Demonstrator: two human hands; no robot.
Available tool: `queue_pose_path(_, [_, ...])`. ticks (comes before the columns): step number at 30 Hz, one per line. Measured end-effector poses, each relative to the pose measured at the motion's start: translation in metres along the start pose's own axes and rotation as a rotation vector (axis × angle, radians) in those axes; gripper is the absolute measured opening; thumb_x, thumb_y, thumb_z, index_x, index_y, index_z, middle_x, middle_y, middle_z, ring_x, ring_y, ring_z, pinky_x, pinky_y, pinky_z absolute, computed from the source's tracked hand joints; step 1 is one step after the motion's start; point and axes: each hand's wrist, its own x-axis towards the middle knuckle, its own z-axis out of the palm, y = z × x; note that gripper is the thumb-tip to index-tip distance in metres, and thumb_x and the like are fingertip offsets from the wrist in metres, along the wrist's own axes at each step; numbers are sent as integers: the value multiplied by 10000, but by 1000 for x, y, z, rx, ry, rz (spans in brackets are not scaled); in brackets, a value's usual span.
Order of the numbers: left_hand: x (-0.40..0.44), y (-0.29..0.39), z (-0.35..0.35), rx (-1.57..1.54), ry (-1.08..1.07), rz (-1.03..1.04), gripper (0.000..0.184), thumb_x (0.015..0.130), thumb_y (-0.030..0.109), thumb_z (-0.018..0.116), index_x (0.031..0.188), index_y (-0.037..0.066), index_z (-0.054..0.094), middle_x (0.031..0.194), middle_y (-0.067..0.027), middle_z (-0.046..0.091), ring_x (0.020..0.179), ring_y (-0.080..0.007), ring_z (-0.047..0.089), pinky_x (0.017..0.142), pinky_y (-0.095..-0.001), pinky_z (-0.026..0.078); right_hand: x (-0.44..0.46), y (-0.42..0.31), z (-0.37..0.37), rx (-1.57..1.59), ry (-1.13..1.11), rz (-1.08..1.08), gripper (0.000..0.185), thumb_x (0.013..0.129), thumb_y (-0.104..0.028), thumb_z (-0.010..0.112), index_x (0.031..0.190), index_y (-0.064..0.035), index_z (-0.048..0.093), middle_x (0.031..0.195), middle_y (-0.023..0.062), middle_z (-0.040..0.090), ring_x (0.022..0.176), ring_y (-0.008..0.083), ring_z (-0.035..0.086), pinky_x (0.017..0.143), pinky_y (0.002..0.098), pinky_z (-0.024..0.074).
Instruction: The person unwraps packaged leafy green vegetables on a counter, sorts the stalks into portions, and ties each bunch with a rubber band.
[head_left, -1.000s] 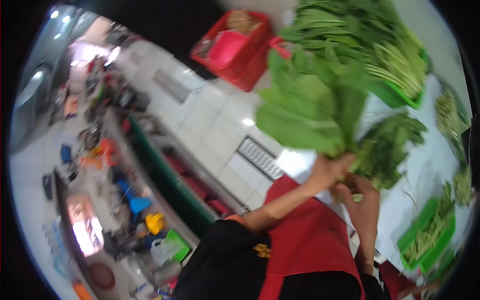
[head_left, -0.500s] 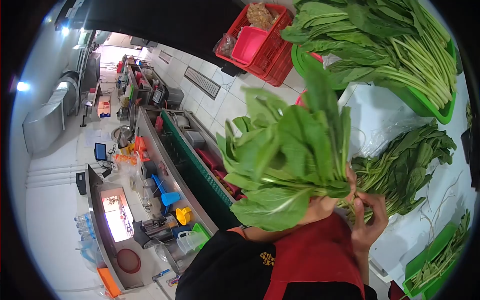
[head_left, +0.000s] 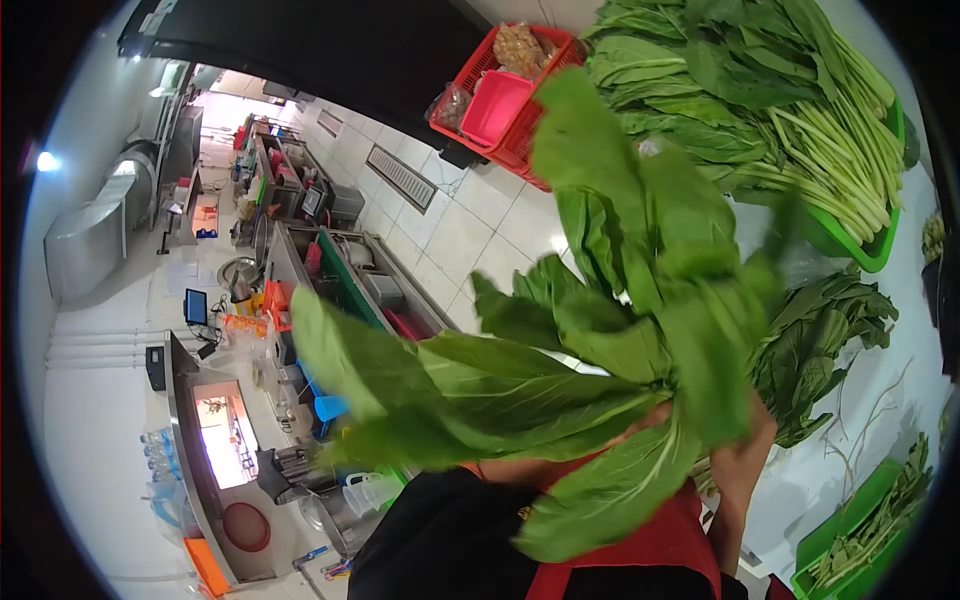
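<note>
A bunch of broad-leaved leafy greens (head_left: 500, 375) fans out across the middle of the head view, some leaves blurred by motion. My left hand (head_left: 648, 420) is closed around its stems, mostly hidden by the leaves. My right hand (head_left: 745, 450) is just right of the bunch, its fingers covered by a hanging leaf. Behind it, a pile of darker greens (head_left: 815, 350) lies on the white table (head_left: 800, 500). Beyond that, a green crate (head_left: 880, 245) is heaped with long-stemmed greens (head_left: 830, 150).
At the lower right, a green tray (head_left: 815, 545) holds thin stems and trimmings. Loose root strands lie on the table near it. A red basket (head_left: 520, 150) with a pink tub (head_left: 497, 108) and bags stands at the top. Steel counters with kitchenware line the left.
The bunch has swung toward me and spread open, its leaves now reaching farther left and down. My right hand, which was pinching at the stem ends, is now partly behind the leaves.
</note>
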Motion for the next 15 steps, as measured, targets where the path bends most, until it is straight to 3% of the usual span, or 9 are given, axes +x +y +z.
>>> queue_pose_path(1, [1, -3, -4, 6, 23, -63, 229, 840, 130, 735, 1000, 69, 583, 880, -59, 590, 760, -166, 589, 880, -361, 480, 1, -10, 2, 149, 35, 161, 66, 870, 3, 667, 932, 19, 680, 880, 96, 644, 749, 168, 623, 696, 289, 474])
queue_pose_path(3, [3, 12, 1, 4, 29, -118, 229, 833, 126, 740, 995, 63, 591, 904, -67, 598, 802, -173, 607, 907, -374, 492, -3, -7, 14, 198, 98, 161, 40, 881, 16, 653, 916, 13, 673, 883, 68, 642, 773, 140, 610, 710, 280, 470])
queue_pose_path(5, [-3, 82, 36, 331, -164, 271, 198, 807, 96, 679, 976, 55, 586, 847, -65, 590, 777, -192, 613, 957, -408, 465, -10, -2, 17, 237, 211, 53, 15, 895, -5, 657, 903, 1, 668, 878, 60, 636, 786, 138, 600, 723, 276, 469])
queue_pose_path(7, [-15, 102, 66, -43, 195, -37, 233, 850, 137, 576, 1062, 59, 516, 681, -15, 521, 658, -198, 555, 1012, -413, 426, -19, -7, 18, 290, 172, 142, 32, 914, -32, 661, 929, -5, 668, 901, 48, 652, 804, 122, 592, 738, 261, 474])
queue_pose_path(9, [-18, 119, 61, -139, -46, 149, 268, 804, 101, 556, 1057, 97, 466, 636, -9, 468, 558, -180, 493, 972, -438, 420, -22, -21, 22, 482, 114, 131, 57, 945, -33, 638, 966, 6, 673, 951, 44, 678, 816, 75, 586, 724, 214, 471])
queue_pose_path(11, [-25, 131, 65, -77, -83, 212, 232, 799, 101, 556, 1001, 115, 443, 607, -4, 419, 498, -155, 426, 856, -397, 413, -25, -23, 20, 464, 105, 164, 73, 961, -55, 635, 1003, 0, 660, 955, 43, 682, 821, 73, 587, 736, 206, 473])
queue_pose_path(13, [-29, 139, 56, -111, -139, 192, 235, 799, 97, 555, 1003, 117, 442, 608, -5, 421, 503, -148, 426, 812, -379, 394, -22, -14, 20, 809, -124, 283, 111, 975, -93, 632, 1051, -12, 642, 968, 46, 684, 841, 85, 599, 762, 211, 478])
queue_pose_path(15, [-32, 139, 53, -127, -177, 184, 237, 798, 93, 554, 1006, 119, 442, 610, -7, 422, 508, -141, 425, 769, -360, 375, -25, -10, 24, 842, -126, 292, 139, 988, -130, 626, 1076, -23, 627, 991, 45, 683, 846, 75, 594, 768, 212, 470])
